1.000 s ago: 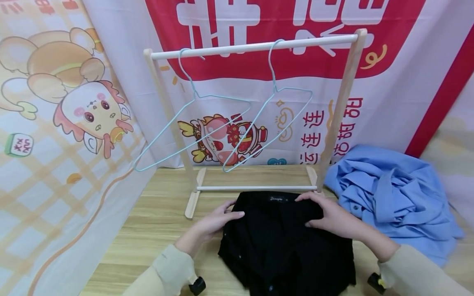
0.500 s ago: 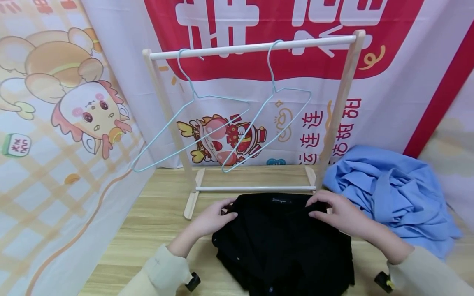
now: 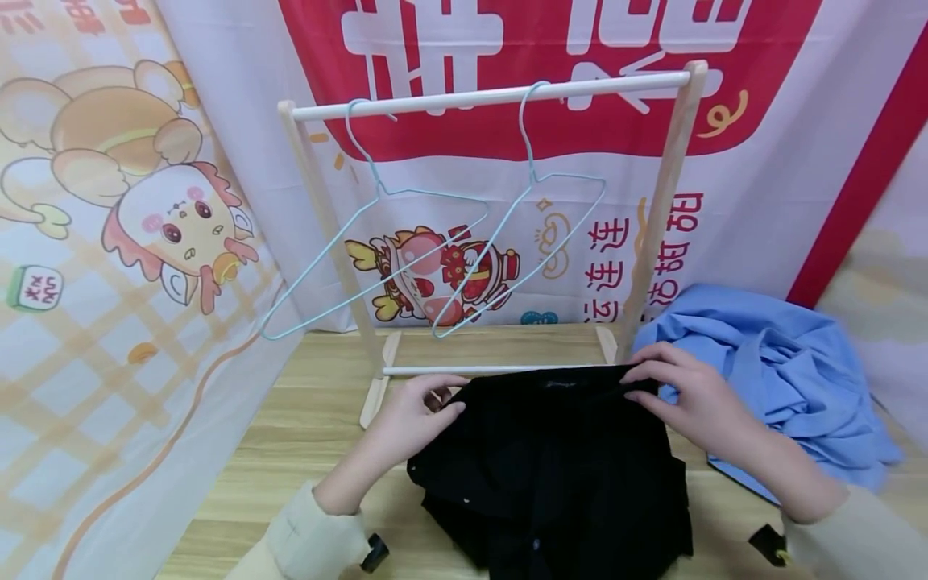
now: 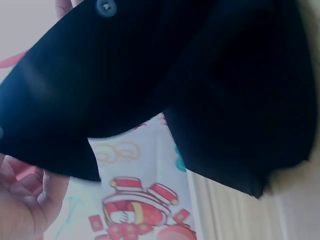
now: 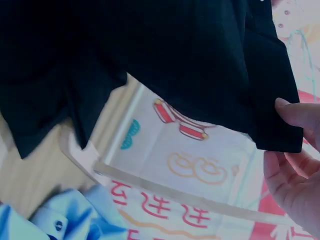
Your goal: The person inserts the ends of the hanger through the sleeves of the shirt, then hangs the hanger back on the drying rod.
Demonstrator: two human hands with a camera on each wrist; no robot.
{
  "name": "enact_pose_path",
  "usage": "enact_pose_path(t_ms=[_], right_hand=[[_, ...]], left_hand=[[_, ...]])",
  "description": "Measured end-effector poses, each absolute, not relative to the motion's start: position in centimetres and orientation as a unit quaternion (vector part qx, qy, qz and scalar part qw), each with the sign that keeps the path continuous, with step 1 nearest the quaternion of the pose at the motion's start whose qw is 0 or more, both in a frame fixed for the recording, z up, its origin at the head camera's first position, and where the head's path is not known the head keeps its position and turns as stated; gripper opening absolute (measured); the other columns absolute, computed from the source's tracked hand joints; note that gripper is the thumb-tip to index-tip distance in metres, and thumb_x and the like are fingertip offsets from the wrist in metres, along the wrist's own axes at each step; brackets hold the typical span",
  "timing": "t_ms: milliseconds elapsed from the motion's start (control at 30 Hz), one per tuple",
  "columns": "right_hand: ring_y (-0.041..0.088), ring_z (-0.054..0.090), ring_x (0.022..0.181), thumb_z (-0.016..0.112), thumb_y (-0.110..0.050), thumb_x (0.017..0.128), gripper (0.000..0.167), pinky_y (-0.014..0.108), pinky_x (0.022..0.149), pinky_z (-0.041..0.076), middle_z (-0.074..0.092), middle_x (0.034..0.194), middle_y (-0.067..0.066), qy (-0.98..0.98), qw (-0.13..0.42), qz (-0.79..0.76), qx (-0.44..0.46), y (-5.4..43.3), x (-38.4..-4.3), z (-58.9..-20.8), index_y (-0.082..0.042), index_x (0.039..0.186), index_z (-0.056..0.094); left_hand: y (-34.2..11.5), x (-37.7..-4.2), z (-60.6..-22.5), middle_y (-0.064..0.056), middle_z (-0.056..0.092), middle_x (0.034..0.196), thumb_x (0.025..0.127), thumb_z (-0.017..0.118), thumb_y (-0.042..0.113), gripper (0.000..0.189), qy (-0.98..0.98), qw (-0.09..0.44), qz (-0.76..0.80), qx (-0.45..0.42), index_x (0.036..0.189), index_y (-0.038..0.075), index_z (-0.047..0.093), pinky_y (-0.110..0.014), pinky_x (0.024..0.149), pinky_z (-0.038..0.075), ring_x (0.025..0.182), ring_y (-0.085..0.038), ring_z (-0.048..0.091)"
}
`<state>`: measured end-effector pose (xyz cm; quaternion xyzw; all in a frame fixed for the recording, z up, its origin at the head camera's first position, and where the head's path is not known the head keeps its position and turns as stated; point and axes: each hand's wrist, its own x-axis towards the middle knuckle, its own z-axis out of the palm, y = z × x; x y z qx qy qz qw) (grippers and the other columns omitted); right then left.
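A black garment [image 3: 565, 467] with small buttons and a label inside its top edge is held up by both hands, its lower part bunched over the wooden table. My left hand [image 3: 406, 423] pinches the upper left corner between thumb and fingers. At the upper right corner, my right hand [image 3: 699, 395] pinches the edge the same way. In the left wrist view, a button [image 4: 106, 7] shows on the dark cloth. The right wrist view shows thumb and fingers of the right hand [image 5: 297, 175] on either side of a folded band.
Behind the garment stands a wooden rack with a white rail [image 3: 464, 99]. Two pale blue wire hangers, a left one [image 3: 348, 217] and a right one [image 3: 500, 234], hang from it. A crumpled blue shirt [image 3: 776, 379] lies at the right, close to the right forearm.
Both hands have moved apart and the garment's top edge is lifted and stretched wider between them. The right hand has risen and shifted right. The hangers and blue shirt stay put.
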<state>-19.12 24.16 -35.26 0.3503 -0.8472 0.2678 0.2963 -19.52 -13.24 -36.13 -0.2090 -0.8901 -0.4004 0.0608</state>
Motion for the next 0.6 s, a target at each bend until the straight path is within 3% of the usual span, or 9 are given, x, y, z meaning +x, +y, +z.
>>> enact_pose_path(t_ms=[167,433,600], right_hand=[[0.015,0.063,0.095,0.089,0.015,0.063,0.045,0.004,0.091,0.040,0.069,0.104,0.001,-0.845,0.311,0.265,0.345,25.2,-18.8,-33.8,-0.014,0.094,0.076],[-0.010,0.055,0.110,0.086,0.022,0.061,0.054,0.005,0.094,0.038,0.073,0.106,0.006,-0.854,0.304,0.274,0.322,27.0,-17.3,-30.6,-0.012,0.103,0.078],[-0.012,0.056,0.104,0.084,0.026,0.061,0.055,0.004,0.087,0.042,0.072,0.107,0.006,-0.860,0.312,0.274,0.297,27.7,-16.6,-29.4,-0.010,0.103,0.078]], left_hand=[[-13.0,-18.5,-34.7,-0.001,0.065,0.093,0.095,0.074,0.011,0.023,-0.859,0.041,-0.465,-0.211,0.118,0.011,0.075,-0.027,0.071,0.053,0.080,-0.014,0.062],[-12.3,-17.2,-33.8,0.000,0.070,0.093,0.092,0.078,0.011,0.019,-0.817,0.063,-0.524,-0.232,0.111,0.011,0.077,-0.027,0.071,0.055,0.080,-0.015,0.064],[-12.1,-16.6,-32.9,0.003,0.074,0.091,0.091,0.079,0.012,0.014,-0.808,0.091,-0.534,-0.232,0.105,0.012,0.079,-0.028,0.069,0.057,0.078,-0.014,0.066]])
